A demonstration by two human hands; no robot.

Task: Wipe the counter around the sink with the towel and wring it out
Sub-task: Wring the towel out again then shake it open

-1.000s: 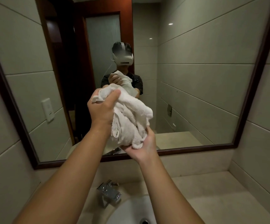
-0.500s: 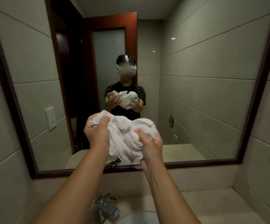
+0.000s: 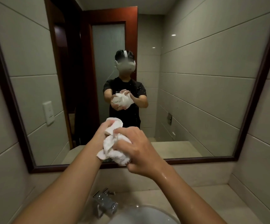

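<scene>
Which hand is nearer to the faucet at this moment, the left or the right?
Left, by a small margin. The left hand grips the towel almost straight above the faucet; the right hand grips it above and further to the right.

The sink (image 3: 140, 215) at 6 o'clock is cut off by the bottom edge; only its rear rim shows. The faucet (image 3: 106, 203) at 7 o'clock is partly hidden behind the left forearm. The towel (image 3: 114, 151) is bunched, and much of it is covered by the right hand (image 3: 135, 149) and the left hand (image 3: 104, 129). The left hand's fingertips are buried in the cloth. The mirror (image 3: 212, 78) frame runs off the top and both side edges. The reflected face is blurred.
</scene>
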